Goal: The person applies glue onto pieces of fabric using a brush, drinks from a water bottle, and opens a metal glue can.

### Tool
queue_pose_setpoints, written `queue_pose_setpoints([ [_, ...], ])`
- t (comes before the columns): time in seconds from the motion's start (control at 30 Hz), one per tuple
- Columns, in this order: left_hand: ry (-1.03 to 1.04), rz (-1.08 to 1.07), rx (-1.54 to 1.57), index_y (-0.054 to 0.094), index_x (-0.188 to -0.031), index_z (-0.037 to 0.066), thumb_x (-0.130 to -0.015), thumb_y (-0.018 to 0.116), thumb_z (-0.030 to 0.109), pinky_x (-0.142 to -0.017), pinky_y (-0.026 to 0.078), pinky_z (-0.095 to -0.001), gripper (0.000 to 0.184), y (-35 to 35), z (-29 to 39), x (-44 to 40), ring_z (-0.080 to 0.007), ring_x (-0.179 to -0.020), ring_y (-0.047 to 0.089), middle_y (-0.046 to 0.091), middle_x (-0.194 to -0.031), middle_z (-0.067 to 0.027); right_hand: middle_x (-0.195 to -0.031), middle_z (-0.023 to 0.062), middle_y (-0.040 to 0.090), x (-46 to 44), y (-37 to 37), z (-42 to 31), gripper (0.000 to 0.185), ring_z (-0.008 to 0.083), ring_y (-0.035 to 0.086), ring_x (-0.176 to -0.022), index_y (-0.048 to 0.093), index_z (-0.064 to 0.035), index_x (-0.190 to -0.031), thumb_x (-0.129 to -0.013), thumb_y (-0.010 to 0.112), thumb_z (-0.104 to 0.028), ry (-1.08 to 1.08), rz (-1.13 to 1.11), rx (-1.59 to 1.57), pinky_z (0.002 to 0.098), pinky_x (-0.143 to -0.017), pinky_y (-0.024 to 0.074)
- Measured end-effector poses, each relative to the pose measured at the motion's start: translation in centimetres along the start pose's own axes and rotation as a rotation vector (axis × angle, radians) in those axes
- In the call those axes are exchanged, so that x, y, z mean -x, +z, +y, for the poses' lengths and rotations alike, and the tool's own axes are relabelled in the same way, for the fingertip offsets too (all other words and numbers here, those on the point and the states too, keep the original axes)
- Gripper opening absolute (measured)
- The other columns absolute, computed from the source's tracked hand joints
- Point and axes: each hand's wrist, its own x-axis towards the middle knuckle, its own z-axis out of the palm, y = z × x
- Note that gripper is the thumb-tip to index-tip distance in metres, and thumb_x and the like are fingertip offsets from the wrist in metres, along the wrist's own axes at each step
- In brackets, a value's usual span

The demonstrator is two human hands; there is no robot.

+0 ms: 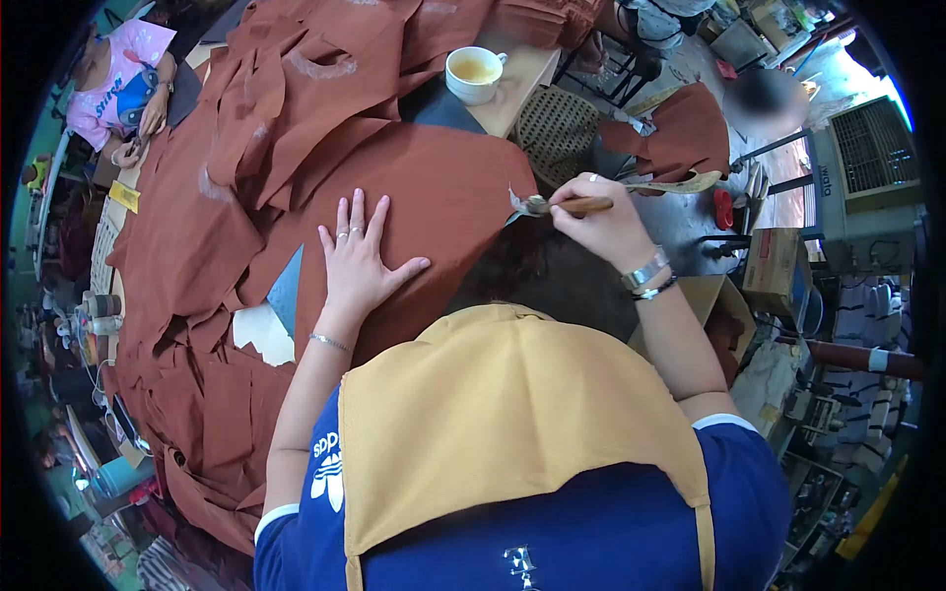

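Note:
My left hand (357, 258) lies flat with fingers spread on a large reddish-brown sheet, perhaps leather (448, 187). In my right hand (601, 219) is a brush (588, 205) with a wooden handle, its bristle end at the sheet's right edge. A whitish, wet-looking smear (515, 200) shows on the edge beside the bristles. Behind the sheet stands a white cup (473, 75) holding a yellowish substance. Under the sheet, a grey-blue surface (286, 291) shows in part.
More reddish-brown pieces (212, 394) are heaped along the left and back. A woven chair seat (554, 128) stands beyond the cup. Cardboard boxes (778, 271) are at the right. Another person (128, 84) sits at the far left, hands together.

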Motion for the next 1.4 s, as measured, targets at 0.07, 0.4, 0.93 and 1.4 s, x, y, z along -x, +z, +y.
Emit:
queue_pose_setpoints([
  [0.07,-0.002,0.0,0.0,0.035,-0.155,0.018,-0.072,0.064,0.078,-0.115,0.013,-0.0682,0.107,0.0,0.0,0.0,-0.0375,-0.152,0.015,0.021,-0.163,-0.018,-0.077,0.0125,0.067,0.1,-1.6,0.1,0.01,0.027,0.067,-0.071,0.069,-0.0029,-0.081,-0.075,0.072,-0.011,0.057,0.008,0.127,0.035,-0.066,0.0534],
  [0.4,0.015,0.015,0.023,0.035,-0.155,0.016,-0.074,0.063,0.077,-0.115,0.013,-0.0679,0.105,0.1,-0.1,0.1,-0.0384,-0.151,0.016,0.021,-0.163,-0.0196,-0.077,0.0148,0.071,-1.5,-0.3,0.1,0.016,0.0244,0.071,-0.073,0.072,-0.0023,-0.082,-0.075,0.073,-0.016,0.25,-0.07,0.17,0.0345,-0.07,0.056],
  [0.93,0.032,0.021,0.038,0.031,-0.156,0.017,-0.076,0.06,0.079,-0.115,0.013,-0.0679,0.105,0.5,-0.5,0.2,-0.0382,-0.152,0.014,0.018,-0.164,-0.0196,-0.076,0.0114,0.072,-4.0,0.0,-0.9,0.016,0.0178,0.069,-0.071,0.071,-0.001,-0.082,-0.072,0.072,-0.014,0.223,-0.08,0.234,0.0321,-0.068,0.054],
  [1.4,0.158,0.021,0.04,0.034,-0.154,0.012,-0.071,0.061,0.081,-0.116,0.014,-0.0667,0.111,0.6,-1.5,-2.5,-0.0405,-0.151,0.017,0.021,-0.163,-0.0206,-0.077,0.0074,0.071,-2.5,2.2,-2.4,0.015,0.0145,0.067,-0.073,0.071,-0.0025,-0.083,-0.075,0.074,-0.015,0.093,-0.168,-0.037,0.0301,-0.07,0.0531],
])
